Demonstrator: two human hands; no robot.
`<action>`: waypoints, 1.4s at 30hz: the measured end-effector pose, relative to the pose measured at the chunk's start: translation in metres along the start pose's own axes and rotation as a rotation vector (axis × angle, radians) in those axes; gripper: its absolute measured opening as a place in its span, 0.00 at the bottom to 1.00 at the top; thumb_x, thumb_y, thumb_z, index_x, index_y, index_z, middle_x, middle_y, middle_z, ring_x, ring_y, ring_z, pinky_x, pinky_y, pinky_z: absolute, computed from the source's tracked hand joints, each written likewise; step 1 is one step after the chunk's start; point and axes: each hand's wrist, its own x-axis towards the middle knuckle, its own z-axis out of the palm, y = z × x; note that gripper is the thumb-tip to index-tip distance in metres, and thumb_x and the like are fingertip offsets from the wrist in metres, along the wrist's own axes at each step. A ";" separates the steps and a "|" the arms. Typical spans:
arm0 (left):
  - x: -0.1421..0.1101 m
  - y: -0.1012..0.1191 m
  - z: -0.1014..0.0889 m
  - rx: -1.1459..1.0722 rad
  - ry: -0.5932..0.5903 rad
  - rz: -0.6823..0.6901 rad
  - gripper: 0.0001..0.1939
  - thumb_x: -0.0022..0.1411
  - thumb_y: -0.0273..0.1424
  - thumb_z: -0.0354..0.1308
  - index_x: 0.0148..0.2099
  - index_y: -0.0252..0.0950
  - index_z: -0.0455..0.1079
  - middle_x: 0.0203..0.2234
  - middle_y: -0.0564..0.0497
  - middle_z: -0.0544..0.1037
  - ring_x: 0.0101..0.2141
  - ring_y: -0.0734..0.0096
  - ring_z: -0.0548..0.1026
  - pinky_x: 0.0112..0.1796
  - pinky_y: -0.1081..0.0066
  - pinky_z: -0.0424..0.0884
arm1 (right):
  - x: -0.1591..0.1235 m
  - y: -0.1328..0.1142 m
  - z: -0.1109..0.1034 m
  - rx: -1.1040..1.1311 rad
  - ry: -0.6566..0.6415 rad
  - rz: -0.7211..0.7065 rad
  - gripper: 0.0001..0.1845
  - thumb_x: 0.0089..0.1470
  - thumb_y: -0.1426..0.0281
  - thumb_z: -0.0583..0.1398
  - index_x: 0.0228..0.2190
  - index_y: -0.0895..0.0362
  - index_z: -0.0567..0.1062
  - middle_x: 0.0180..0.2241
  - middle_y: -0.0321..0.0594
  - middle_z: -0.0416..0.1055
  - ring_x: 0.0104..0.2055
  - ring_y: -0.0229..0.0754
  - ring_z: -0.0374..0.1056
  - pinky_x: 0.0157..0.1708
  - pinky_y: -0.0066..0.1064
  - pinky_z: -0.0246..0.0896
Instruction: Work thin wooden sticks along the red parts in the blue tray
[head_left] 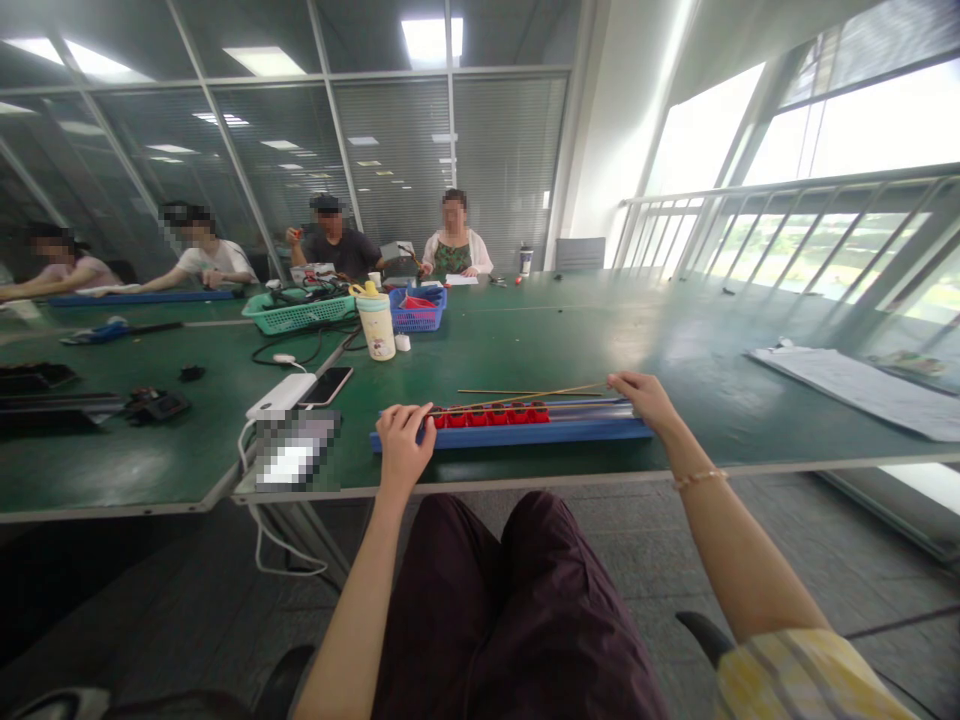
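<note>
1. Rail [600,432], blue, lying left-to-right along near edge of green surface [637,330].
2. Red pieces [477,418] in row inside rail, left to middle.
3. Right hand [641,397] pinching thin strip [589,387] above rail's right end; left hand [405,438] curled over rail's left end, cannot tell if gripping.
4. Second strip [487,392] just beyond rail, far side.

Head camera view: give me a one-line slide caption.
Right hand holding a thin stick over a blue tray of red parts, left hand at the tray's left end.
</note>
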 end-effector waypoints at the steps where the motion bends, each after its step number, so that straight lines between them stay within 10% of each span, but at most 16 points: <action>1: 0.000 0.000 0.000 -0.001 -0.002 -0.002 0.13 0.67 0.34 0.54 0.49 0.41 0.77 0.41 0.46 0.79 0.47 0.58 0.68 0.50 0.58 0.63 | 0.000 0.002 0.000 -0.006 0.011 -0.001 0.30 0.49 0.42 0.59 0.25 0.58 0.78 0.19 0.34 0.64 0.25 0.37 0.57 0.28 0.31 0.51; 28: 0.001 0.001 -0.001 -0.001 -0.024 -0.023 0.13 0.67 0.35 0.53 0.48 0.41 0.76 0.41 0.46 0.78 0.48 0.57 0.68 0.50 0.57 0.63 | 0.004 0.004 0.008 -0.323 0.063 0.021 0.31 0.52 0.43 0.57 0.27 0.57 0.81 0.22 0.42 0.75 0.27 0.45 0.68 0.30 0.34 0.57; 42: 0.000 0.003 -0.001 0.006 -0.026 -0.024 0.13 0.67 0.35 0.53 0.48 0.41 0.77 0.41 0.46 0.79 0.48 0.57 0.68 0.50 0.58 0.63 | 0.009 0.018 0.010 -0.327 -0.091 0.032 0.11 0.49 0.64 0.56 0.32 0.54 0.76 0.21 0.34 0.72 0.23 0.38 0.62 0.28 0.30 0.54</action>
